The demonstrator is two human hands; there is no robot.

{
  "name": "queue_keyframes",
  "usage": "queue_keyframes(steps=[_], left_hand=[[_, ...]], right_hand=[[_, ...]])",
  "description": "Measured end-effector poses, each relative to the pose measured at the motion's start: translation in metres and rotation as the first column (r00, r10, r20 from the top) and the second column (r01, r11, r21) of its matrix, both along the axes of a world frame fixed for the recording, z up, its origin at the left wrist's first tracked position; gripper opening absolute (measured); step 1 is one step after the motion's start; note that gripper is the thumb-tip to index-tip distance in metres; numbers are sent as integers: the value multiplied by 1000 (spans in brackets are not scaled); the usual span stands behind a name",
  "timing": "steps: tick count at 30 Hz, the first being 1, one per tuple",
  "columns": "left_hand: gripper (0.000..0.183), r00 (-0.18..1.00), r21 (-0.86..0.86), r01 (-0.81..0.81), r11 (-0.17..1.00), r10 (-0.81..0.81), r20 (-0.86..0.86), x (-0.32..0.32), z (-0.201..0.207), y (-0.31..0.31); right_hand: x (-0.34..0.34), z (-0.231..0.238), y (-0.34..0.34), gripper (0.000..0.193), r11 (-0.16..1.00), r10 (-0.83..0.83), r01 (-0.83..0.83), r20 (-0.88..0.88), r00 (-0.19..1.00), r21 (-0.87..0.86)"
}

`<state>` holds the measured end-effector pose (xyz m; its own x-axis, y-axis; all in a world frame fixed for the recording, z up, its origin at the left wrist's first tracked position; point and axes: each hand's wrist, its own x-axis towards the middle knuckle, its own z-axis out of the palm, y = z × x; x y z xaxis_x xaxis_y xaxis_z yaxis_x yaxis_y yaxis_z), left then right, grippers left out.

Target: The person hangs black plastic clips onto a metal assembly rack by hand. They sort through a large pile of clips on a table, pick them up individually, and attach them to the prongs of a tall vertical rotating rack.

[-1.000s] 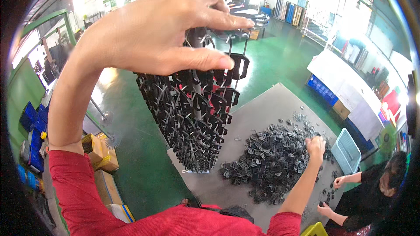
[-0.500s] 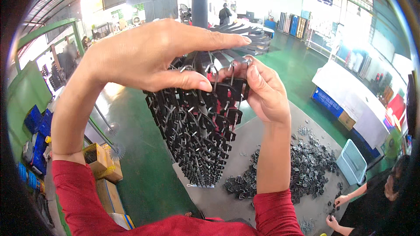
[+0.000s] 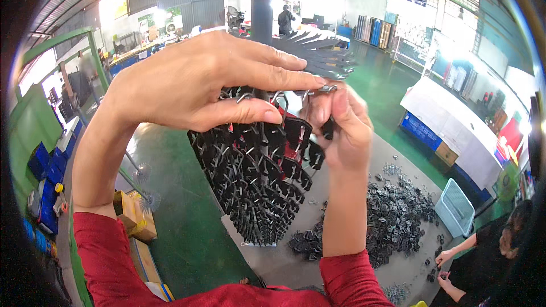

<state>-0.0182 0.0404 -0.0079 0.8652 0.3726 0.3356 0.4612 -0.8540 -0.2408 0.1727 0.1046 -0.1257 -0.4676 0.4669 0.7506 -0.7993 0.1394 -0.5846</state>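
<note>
A dense column of small black parts on bent metal wire hooks [image 3: 250,176] hangs around a grey pole [image 3: 262,5], below a fan of flat dark metal strips [image 3: 327,51]. My left hand [image 3: 210,82] reaches across the top of the column. Its fingers stretch along the strips, fingertips touching a strip's end, with the thumb apart below and hooks showing in the gap. Beside those fingertips my right hand [image 3: 344,122], slightly blurred, pinches a small black part with a hook [image 3: 327,128], partly hidden by the fingers.
A grey table [image 3: 307,273] bears a large heap of loose black parts [image 3: 392,216] and a light blue basket [image 3: 455,207]. At the lower right a co-worker's hands [image 3: 446,267] handle small parts. Cardboard boxes [image 3: 133,213] stand on the left; a white-covered table [image 3: 449,131] is at the right.
My right hand has shifted slightly and turned its fingers inward at the strip's end. My left fingers have moved down onto the strip's tip. The hanging parts have swung slightly.
</note>
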Motion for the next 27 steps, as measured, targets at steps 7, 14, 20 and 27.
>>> queue_keyframes(steps=[7,14,20,27], left_hand=[[49,1000,62,12,998,-13,5,6,-2,7],[46,986,105,-164,981,162,26,25,-6,-3],[61,984,46,-155,987,159,-81,19,7,-5],[72,988,-44,-110,993,104,-114,1,10,-2]], right_hand=[[27,-9,-20,23,163,-978,955,-84,189,249],[174,-86,6,21,-276,-927,854,113,-358,441],[262,-222,-1,27,1,-408,171,157,-900,985],[131,-92,17,33,357,-866,691,500,-9,629]])
